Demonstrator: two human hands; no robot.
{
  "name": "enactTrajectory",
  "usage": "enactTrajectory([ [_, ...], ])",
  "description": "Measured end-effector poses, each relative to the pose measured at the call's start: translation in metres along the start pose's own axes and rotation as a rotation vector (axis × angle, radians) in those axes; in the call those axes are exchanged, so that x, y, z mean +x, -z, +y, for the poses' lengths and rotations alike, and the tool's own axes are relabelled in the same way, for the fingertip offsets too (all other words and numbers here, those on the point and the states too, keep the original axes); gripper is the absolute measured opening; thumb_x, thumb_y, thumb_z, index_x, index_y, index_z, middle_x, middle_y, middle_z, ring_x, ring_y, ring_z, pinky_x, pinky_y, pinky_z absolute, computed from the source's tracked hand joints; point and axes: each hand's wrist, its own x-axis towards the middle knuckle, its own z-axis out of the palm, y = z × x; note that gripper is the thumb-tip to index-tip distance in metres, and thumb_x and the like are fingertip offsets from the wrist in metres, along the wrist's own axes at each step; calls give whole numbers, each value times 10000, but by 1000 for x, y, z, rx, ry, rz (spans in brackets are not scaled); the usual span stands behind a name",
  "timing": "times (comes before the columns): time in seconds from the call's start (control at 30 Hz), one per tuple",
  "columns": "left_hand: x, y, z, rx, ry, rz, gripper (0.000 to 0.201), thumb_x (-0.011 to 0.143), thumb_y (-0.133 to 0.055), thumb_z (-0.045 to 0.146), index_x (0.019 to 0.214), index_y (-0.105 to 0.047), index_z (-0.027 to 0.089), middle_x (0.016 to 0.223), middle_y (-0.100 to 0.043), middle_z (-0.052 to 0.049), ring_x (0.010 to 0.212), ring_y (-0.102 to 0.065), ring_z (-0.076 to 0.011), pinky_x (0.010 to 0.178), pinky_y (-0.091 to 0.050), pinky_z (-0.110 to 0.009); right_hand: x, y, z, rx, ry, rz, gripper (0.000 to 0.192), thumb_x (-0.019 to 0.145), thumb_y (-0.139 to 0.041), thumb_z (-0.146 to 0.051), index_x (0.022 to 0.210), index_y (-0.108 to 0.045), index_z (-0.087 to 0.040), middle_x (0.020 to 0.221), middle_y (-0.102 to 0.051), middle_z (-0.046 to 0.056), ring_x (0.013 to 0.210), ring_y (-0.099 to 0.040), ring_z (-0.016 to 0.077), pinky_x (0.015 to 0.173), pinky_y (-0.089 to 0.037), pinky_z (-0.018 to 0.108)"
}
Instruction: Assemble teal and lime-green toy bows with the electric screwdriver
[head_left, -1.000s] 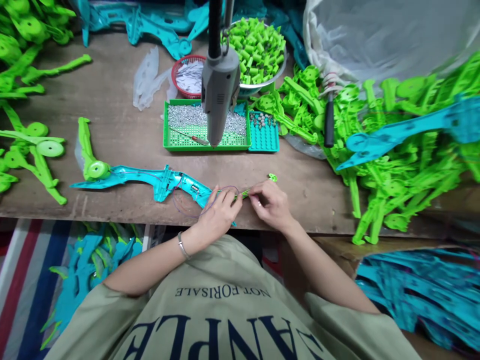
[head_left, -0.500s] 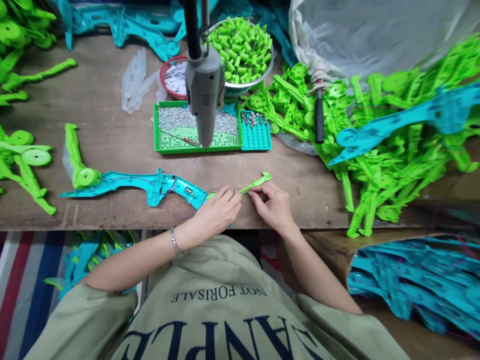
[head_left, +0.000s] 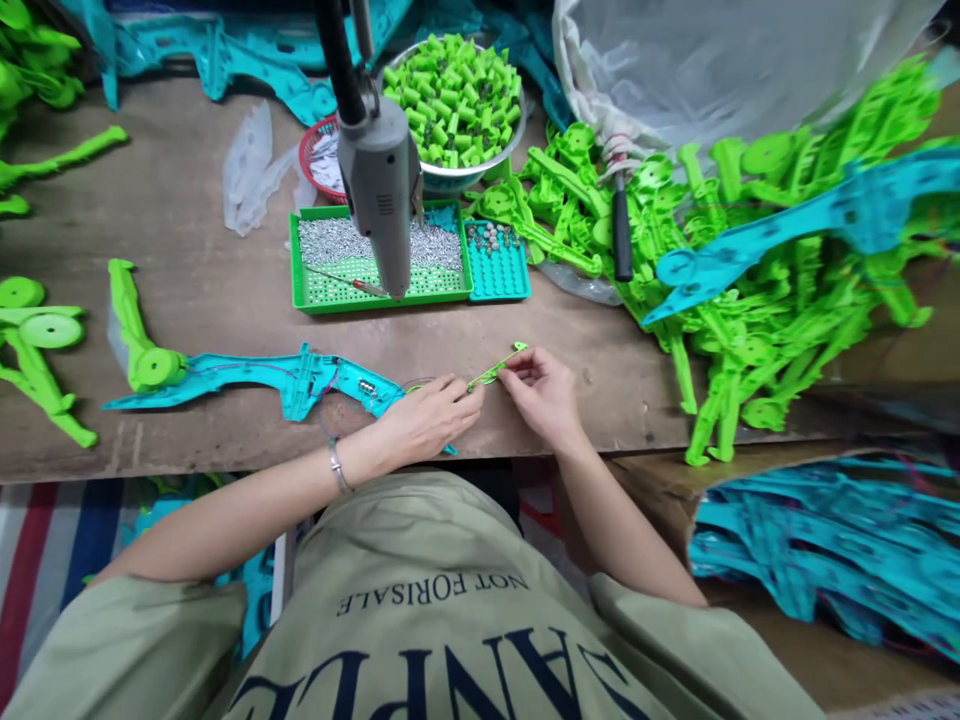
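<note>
We've got both hands working close together near the middle of the desk's [head_left: 225, 280] front edge, with just a small gap between them. The right hand [head_left: 541, 398] has its thumb and finger pinched on a slim green piece [head_left: 493, 374], which slants away from the front edge. The left hand [head_left: 435, 418] lies palm down over the right end of a teal frame [head_left: 251, 373], fingertips by the near end of that green piece. Honestly, we can't tell if those fingers are gripping it or just resting there, since the hand covers that bit.

The frame stretches along the front edge toward the desk's left side, and its left end carries a green arm with a round disc [head_left: 156, 367]. Farther back we've got a green tray [head_left: 382, 302] of small metal bits, a teal tray [head_left: 499, 284] touching its right side, and a grey power driver [head_left: 382, 190] hanging in front of the green one. Toward the desk's right edge there's a big heap of green parts [head_left: 757, 340] with another teal frame [head_left: 795, 225] lying across it.
</note>
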Motion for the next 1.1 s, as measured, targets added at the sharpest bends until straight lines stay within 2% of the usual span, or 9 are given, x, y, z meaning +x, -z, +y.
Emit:
enactTrajectory([
  [0.17,5,0,-2,-6,-22,3,205,976,-511,118,1081,-673,184,1354,-638,-112,1076,-593,-229,981,-458,-378,7,0,5,127,-35,-30,239,730,-748,-430,801,-635,-232,771,-726,34,681,-694,186,687,-596,339],
  [0.3,6,0,-1,55,-30,5,186,981,-496,106,1050,-659,164,1351,-638,-132,1039,-602,-229,941,-462,-371,4,4,2,126,-2,-50,199,768,-715,-402,844,-681,-222,802,-739,40,713,-714,192,714,-610,348],
  [0.47,4,0,-1,92,-40,3,191,992,-477,106,1060,-652,145,1344,-643,-144,1035,-605,-236,913,-468,-370,-2,9,-1,-29,131,0,123,845,-650,-331,864,-714,-227,867,-756,50,716,-707,191,699,-601,349],
  [0.6,5,-1,-2,85,-44,-5,198,1000,-466,109,1066,-649,146,1342,-646,-142,1026,-602,-233,898,-471,-370,-3,10,-3,-58,218,4,94,868,-642,-288,863,-721,-236,854,-769,41,761,-728,206,741,-612,366],
  [0.77,5,-1,-3,93,-55,-16,158,989,-507,122,1058,-648,140,1343,-643,-154,1025,-602,-236,897,-471,-370,-5,12,-6,-190,387,0,143,896,-596,-221,832,-721,-247,855,-784,34,798,-741,207,791,-611,381],
  [0.9,5,0,-3,77,-53,-20,171,997,-500,121,1065,-656,140,1350,-637,-152,1056,-600,-238,927,-467,-371,-4,11,-2,-251,486,60,139,909,-610,-217,841,-727,-246,850,-793,33,812,-752,208,800,-615,374],
  [1.0,5,0,-2,35,-39,-14,180,993,-506,109,1077,-663,135,1344,-638,-153,1063,-602,-234,935,-464,-369,-3,9,3,-236,531,109,114,902,-641,-202,842,-730,-240,839,-796,26,796,-758,201,781,-618,351],
  [1.1,6,0,-2,14,-30,-18,187,993,-500,103,1070,-666,137,1325,-646,-152,1055,-605,-234,929,-465,-372,-2,8,6,-236,517,121,101,906,-647,-208,859,-732,-236,843,-798,23,765,-760,194,752,-619,334],
])
